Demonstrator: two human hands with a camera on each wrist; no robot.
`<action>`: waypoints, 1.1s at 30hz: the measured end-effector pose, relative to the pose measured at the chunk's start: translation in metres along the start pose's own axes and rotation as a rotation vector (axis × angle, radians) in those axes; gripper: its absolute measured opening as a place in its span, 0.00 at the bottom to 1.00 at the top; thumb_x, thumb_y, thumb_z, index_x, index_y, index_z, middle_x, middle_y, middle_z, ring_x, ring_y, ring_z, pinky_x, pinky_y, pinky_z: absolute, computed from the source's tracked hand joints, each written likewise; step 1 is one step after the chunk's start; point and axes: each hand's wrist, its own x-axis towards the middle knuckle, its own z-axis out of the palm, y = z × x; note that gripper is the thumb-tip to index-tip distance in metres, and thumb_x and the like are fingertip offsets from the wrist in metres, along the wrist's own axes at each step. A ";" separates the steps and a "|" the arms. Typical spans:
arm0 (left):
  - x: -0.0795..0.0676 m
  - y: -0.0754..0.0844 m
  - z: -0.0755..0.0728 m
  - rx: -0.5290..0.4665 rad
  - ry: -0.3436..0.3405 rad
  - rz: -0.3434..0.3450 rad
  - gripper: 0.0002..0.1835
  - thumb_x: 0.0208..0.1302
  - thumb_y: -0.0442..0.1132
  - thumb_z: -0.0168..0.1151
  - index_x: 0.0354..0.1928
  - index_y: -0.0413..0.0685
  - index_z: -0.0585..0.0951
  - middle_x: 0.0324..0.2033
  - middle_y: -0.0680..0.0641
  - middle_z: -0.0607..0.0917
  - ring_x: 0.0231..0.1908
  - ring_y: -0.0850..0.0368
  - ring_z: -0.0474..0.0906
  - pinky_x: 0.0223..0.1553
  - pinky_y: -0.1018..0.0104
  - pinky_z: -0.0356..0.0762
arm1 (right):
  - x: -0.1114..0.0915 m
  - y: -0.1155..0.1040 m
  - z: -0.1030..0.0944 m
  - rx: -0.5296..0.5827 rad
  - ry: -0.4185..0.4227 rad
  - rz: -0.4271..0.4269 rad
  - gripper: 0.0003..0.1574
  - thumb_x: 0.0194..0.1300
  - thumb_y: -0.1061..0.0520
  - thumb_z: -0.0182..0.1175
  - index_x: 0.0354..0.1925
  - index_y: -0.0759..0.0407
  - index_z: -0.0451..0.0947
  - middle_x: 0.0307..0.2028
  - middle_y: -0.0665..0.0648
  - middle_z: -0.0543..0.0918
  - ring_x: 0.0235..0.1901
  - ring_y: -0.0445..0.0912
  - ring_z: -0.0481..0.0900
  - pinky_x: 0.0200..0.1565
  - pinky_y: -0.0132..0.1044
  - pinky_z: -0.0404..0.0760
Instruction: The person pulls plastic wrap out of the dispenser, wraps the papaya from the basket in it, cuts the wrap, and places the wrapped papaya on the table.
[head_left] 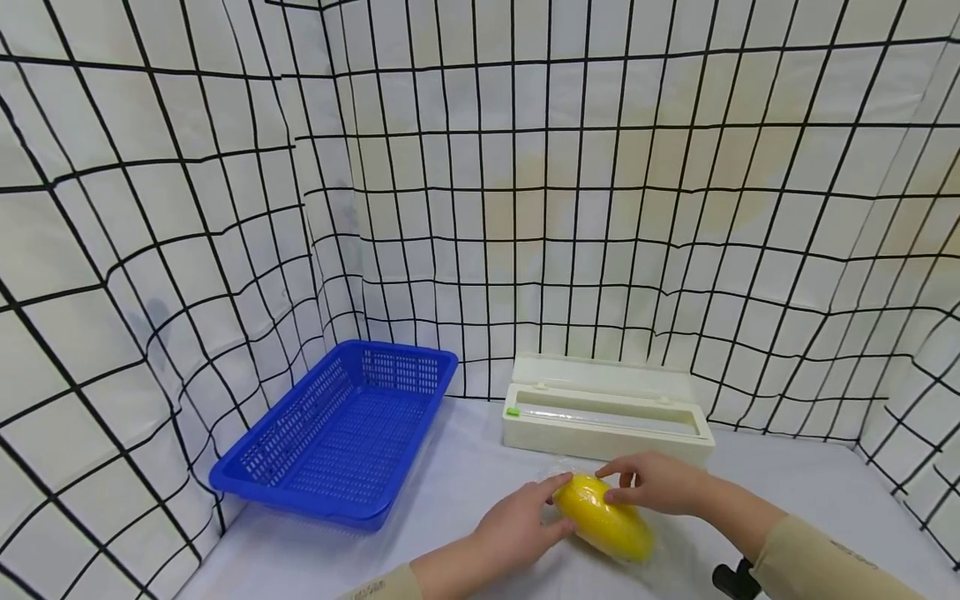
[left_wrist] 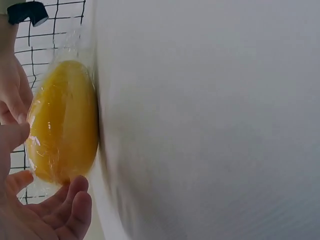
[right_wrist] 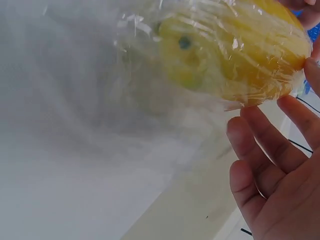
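Observation:
A yellow, oblong, melon-like fruit (head_left: 603, 517) lies on the white cloth, wrapped in clear cling film (right_wrist: 145, 75) that spreads loosely past one end. My left hand (head_left: 517, 527) holds the fruit's left side, thumb and index finger apart on it. At the far upper side, my right hand (head_left: 660, 483) has its thumb on the fruit and pinches film at its edge. A small dark spot marks the fruit's end in the right wrist view. Behind it stands a cream cling film dispenser (head_left: 607, 440), lid raised, with a roll of film (head_left: 600, 417) inside.
To the left sits a blue plastic basket (head_left: 375, 492) with perforated sides. A black grid wall (head_left: 525, 217) backed with white sheeting surrounds the white-covered table (head_left: 450, 467). A dark device (head_left: 735, 581) is strapped by the right wrist.

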 end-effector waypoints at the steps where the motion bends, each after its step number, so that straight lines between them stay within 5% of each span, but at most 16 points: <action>1: 0.002 -0.001 0.000 -0.014 -0.012 0.000 0.36 0.62 0.62 0.65 0.71 0.72 0.67 0.47 0.52 0.82 0.39 0.60 0.78 0.45 0.53 0.80 | -0.001 0.001 0.001 0.004 0.002 0.000 0.25 0.64 0.40 0.66 0.56 0.46 0.82 0.34 0.48 0.79 0.33 0.45 0.75 0.34 0.36 0.78; 9: 0.021 -0.002 -0.001 -0.190 -0.119 -0.052 0.37 0.59 0.64 0.66 0.70 0.76 0.67 0.57 0.50 0.78 0.35 0.62 0.76 0.39 0.58 0.80 | -0.012 0.011 0.005 0.037 0.031 0.003 0.24 0.65 0.41 0.65 0.56 0.47 0.82 0.32 0.46 0.79 0.30 0.44 0.74 0.30 0.34 0.77; 19: 0.038 0.004 0.004 -0.253 -0.127 -0.029 0.37 0.60 0.57 0.70 0.69 0.83 0.64 0.60 0.49 0.78 0.36 0.62 0.79 0.33 0.61 0.80 | -0.026 0.019 0.016 0.103 0.126 0.021 0.26 0.62 0.42 0.68 0.54 0.53 0.80 0.42 0.51 0.84 0.33 0.45 0.77 0.32 0.35 0.79; 28: 0.041 0.011 0.006 -0.261 -0.134 -0.042 0.27 0.62 0.56 0.67 0.63 0.82 0.72 0.53 0.56 0.82 0.36 0.62 0.77 0.33 0.59 0.78 | -0.034 0.020 0.035 0.151 0.230 0.204 0.37 0.59 0.38 0.69 0.61 0.51 0.75 0.40 0.50 0.86 0.33 0.43 0.80 0.35 0.41 0.82; 33: 0.046 0.011 0.006 -0.285 -0.152 0.005 0.26 0.64 0.53 0.66 0.64 0.78 0.74 0.58 0.61 0.78 0.38 0.62 0.76 0.36 0.62 0.79 | -0.039 0.018 0.041 0.133 0.260 0.232 0.35 0.60 0.38 0.68 0.61 0.51 0.76 0.39 0.50 0.85 0.33 0.43 0.79 0.35 0.43 0.82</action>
